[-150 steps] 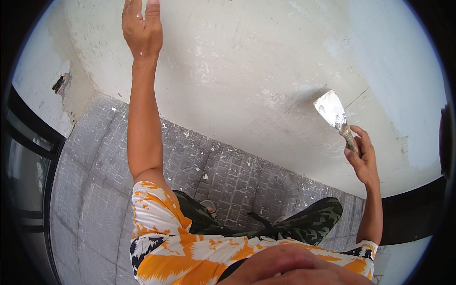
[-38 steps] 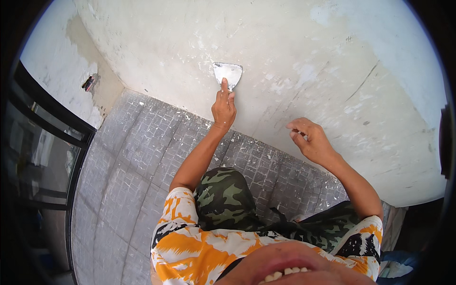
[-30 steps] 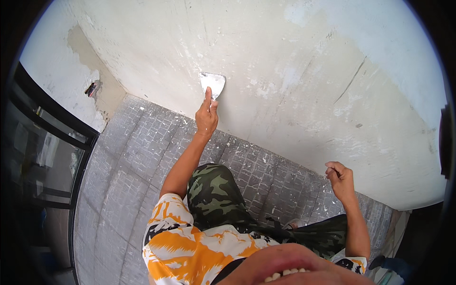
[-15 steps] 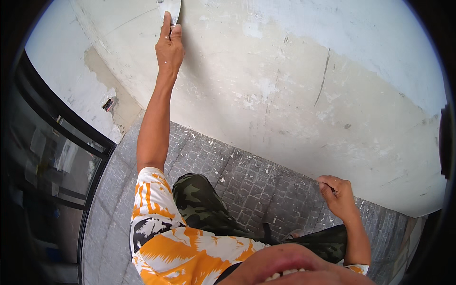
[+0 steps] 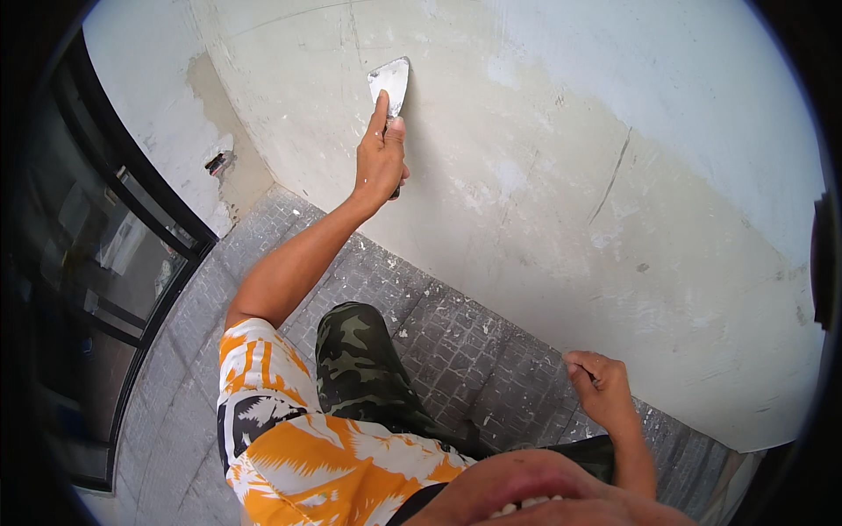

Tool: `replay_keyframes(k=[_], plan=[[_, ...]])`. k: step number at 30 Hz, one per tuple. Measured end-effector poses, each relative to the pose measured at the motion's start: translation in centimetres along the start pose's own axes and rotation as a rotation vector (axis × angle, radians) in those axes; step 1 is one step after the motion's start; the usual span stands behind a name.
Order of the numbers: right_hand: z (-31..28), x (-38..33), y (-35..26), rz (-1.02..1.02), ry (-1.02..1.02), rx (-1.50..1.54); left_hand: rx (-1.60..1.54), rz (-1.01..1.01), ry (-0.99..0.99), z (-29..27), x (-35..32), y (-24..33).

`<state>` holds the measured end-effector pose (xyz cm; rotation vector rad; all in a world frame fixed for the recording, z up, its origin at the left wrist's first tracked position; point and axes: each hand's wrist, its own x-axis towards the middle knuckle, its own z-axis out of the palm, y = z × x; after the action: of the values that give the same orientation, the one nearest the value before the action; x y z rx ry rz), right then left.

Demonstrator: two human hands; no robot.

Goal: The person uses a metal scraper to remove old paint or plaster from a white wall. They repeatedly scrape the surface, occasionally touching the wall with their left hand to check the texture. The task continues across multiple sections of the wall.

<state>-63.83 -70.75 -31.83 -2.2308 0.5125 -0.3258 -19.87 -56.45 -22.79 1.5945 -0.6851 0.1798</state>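
My left hand (image 5: 379, 168) is wrapped round the handle of a putty knife (image 5: 391, 83), its index finger stretched along the blade. The broad metal blade, smeared with white, lies at the face of the pale, patchy wall (image 5: 491, 206); whether its edge touches cannot be made out. Lower right, my right hand (image 5: 605, 393) is closed near the foot of the wall. Something dark shows between its thumb and fingers, too small to name.
Grey paving (image 5: 456, 342) sprinkled with white flakes runs along the wall's foot. At the left stands a dark-framed glass door or window (image 5: 132, 254). A ragged hole (image 5: 219, 163) with dark bits in it opens in the adjoining wall. My camouflage-trousered knee (image 5: 355, 351) is bent below.
My left hand has brought the putty knife down the wall and to the right, with the elbow bending more. My right hand has shifted slightly left and toward me. The view has tilted a little.
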Motion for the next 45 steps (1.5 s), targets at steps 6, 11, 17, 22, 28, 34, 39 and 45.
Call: replay_keyframes(k=[6,11,17,22,28,34,39,45], plan=[[1.1,0.8,-0.2,0.047,-0.024,-0.031,-0.209,-0.106,0.176,-5.8,9.9,0.9],[1.9,1.1,-0.8,0.017,-0.030,-0.084,0.061,0.104,-0.001,-2.4,4.4,2.2],[2.1,1.3,-0.9,0.042,-0.095,-0.084,0.238,0.333,0.037,-0.8,5.4,2.8],[1.6,0.8,-0.9,-0.088,-0.057,-0.077,0.068,0.163,0.034,-0.3,5.9,10.4],[0.7,-0.4,-1.1,0.086,-0.082,-0.042,0.149,0.212,0.045,-1.0,5.0,9.5],[0.0,-0.9,-1.9,0.090,-0.115,-0.049,0.266,0.050,-0.054,-1.4,4.6,9.3],[0.8,-0.7,-1.2,-0.161,-0.061,-0.018,0.291,0.053,-0.211,-2.1,5.3,8.9],[3.8,0.7,5.4,-0.024,-0.248,0.207,0.044,0.016,-0.189,-4.5,2.5,11.4]])
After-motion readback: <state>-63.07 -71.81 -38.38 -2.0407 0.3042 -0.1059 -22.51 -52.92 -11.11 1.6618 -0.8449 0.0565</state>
